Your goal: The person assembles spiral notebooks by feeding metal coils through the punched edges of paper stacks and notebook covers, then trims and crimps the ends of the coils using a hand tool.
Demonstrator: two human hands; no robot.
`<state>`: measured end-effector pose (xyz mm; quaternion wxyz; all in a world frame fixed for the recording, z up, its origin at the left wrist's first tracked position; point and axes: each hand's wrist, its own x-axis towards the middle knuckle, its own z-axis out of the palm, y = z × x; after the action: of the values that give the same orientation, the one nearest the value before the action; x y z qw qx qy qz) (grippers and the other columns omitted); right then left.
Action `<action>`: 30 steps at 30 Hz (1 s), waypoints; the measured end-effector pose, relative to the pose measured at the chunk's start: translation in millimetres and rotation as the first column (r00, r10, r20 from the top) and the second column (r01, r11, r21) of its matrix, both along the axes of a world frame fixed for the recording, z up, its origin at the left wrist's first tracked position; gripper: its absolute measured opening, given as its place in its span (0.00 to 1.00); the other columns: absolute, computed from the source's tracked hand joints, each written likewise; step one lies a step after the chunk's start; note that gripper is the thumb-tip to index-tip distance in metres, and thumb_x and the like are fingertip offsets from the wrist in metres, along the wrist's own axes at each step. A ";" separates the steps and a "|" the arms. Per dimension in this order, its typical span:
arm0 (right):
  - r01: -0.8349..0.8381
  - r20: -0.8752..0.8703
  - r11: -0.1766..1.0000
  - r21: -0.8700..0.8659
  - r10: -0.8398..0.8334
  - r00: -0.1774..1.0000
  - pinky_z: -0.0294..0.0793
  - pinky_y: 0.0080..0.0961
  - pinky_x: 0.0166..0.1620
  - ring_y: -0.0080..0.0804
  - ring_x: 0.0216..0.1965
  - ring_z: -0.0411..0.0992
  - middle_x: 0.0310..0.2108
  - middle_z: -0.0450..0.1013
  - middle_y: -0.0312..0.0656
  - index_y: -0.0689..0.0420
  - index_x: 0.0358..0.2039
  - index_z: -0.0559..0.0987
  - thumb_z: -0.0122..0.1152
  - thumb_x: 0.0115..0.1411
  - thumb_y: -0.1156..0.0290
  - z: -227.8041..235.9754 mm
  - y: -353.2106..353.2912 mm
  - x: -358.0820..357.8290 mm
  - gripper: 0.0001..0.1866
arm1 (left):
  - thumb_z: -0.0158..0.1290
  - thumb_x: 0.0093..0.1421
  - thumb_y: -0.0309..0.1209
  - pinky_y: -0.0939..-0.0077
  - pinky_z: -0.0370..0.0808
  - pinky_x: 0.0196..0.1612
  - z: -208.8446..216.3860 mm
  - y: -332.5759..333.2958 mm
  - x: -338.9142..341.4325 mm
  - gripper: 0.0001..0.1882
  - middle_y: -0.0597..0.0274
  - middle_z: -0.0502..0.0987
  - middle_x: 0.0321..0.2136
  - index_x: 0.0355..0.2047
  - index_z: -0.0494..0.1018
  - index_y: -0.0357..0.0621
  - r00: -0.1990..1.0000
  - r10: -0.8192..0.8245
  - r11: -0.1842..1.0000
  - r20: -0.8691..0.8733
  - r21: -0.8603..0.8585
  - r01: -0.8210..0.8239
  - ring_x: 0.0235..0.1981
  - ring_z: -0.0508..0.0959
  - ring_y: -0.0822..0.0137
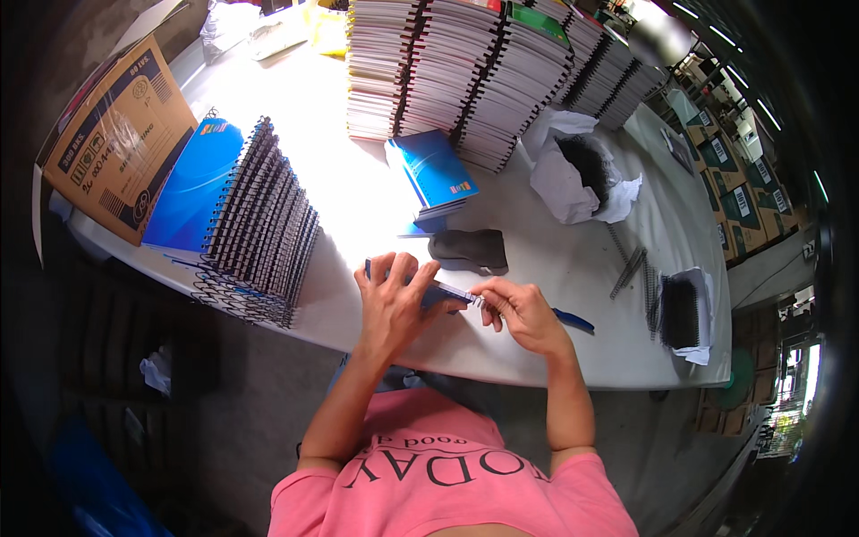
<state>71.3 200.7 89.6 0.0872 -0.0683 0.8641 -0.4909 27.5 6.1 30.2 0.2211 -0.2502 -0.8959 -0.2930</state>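
Observation:
My left hand (394, 295) is closed around a blue-covered notebook (436, 293), its thumb along the near side and its fingers over the top. At the notebook's right end, my right hand (522, 313) pinches with thumb and forefinger. A small, pale, coil-like bit shows at those fingertips, too small to make out. Just beyond the notebook lies a dark grey block with a narrowed middle (470, 251). A blue-handled tool (574, 320) rests on the table right of my right hand, partly hidden by it.
A tall stack of blue spiral notebooks (264, 215) stands at left before a cardboard box (121, 134). Unbound blue notebooks (434, 170) lie ahead. Thick piles of bound books (456, 72) rise behind. Black binding coils (631, 271) and paper-wrapped coil bundles (586, 170) lie at right.

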 end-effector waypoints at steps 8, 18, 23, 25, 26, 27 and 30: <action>0.192 -0.574 0.839 0.509 0.164 0.802 0.70 0.35 0.47 0.41 0.45 0.71 0.38 0.75 0.43 0.51 0.42 0.76 0.54 0.48 0.80 -54.7 24.0 -61.8 0.19 | 0.65 0.35 0.55 0.58 0.59 0.48 3.5 -1.9 0.2 0.27 0.61 0.66 0.38 0.27 0.74 0.48 0.997 -0.042 0.997 -0.062 0.069 0.046 0.44 0.63 0.57; -0.057 -0.084 0.933 -0.354 0.029 0.996 0.75 0.25 0.45 0.34 0.37 0.78 0.31 0.79 0.47 0.62 0.30 0.82 0.61 0.43 0.89 -42.2 25.0 -36.7 0.13 | 0.64 0.38 0.55 0.48 0.56 0.51 -3.0 -4.1 0.7 0.27 0.60 0.66 0.38 0.28 0.71 0.46 0.997 -0.037 0.997 -0.064 0.072 0.041 0.45 0.63 0.56; -0.239 -0.214 0.957 -0.163 0.202 0.956 0.75 0.23 0.43 0.28 0.37 0.77 0.31 0.79 0.43 0.59 0.30 0.83 0.57 0.43 0.90 -22.8 19.9 -41.3 0.15 | 0.65 0.37 0.49 0.57 0.59 0.48 0.0 -7.7 -4.0 0.25 0.59 0.66 0.37 0.25 0.69 0.45 0.994 -0.092 0.995 -0.057 0.019 0.093 0.43 0.62 0.55; -0.026 -0.174 0.990 -0.140 0.001 0.985 0.75 0.23 0.44 0.30 0.37 0.78 0.30 0.79 0.43 0.59 0.29 0.83 0.57 0.43 0.89 -27.4 26.9 -49.1 0.14 | 0.66 0.38 0.49 0.57 0.60 0.48 3.7 -5.5 -3.9 0.25 0.59 0.66 0.38 0.25 0.69 0.45 0.993 -0.105 0.994 -0.052 0.039 0.107 0.43 0.62 0.55; -0.024 -0.194 0.971 -0.236 -0.022 0.981 0.75 0.22 0.43 0.29 0.37 0.78 0.30 0.79 0.43 0.59 0.29 0.83 0.57 0.43 0.89 -28.2 30.3 -48.2 0.14 | 0.66 0.38 0.48 0.57 0.60 0.48 5.6 -4.7 -4.3 0.24 0.60 0.66 0.39 0.25 0.69 0.45 0.993 -0.110 0.992 -0.051 0.049 0.113 0.43 0.62 0.55; -0.204 -0.237 0.916 -0.345 0.126 0.963 0.75 0.22 0.43 0.28 0.37 0.78 0.30 0.79 0.43 0.59 0.29 0.83 0.57 0.43 0.89 -18.8 22.9 -46.0 0.14 | 0.66 0.37 0.49 0.57 0.60 0.48 3.3 -5.8 -6.6 0.25 0.60 0.66 0.40 0.25 0.70 0.46 0.994 -0.104 0.993 -0.044 0.046 0.106 0.44 0.63 0.55; -0.120 -0.186 0.993 -0.016 0.115 0.976 0.75 0.22 0.43 0.29 0.36 0.78 0.29 0.79 0.43 0.61 0.29 0.83 0.55 0.44 0.90 -13.7 9.7 -49.6 0.14 | 0.66 0.35 0.52 0.57 0.60 0.48 1.5 -9.0 -9.1 0.26 0.58 0.65 0.44 0.25 0.71 0.47 0.994 -0.105 0.994 -0.019 0.035 0.106 0.45 0.64 0.56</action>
<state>21.7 210.3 75.9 0.0347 -0.1657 0.8561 -0.4883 18.4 -2.9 31.7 0.2176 -0.2957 -0.8741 -0.3181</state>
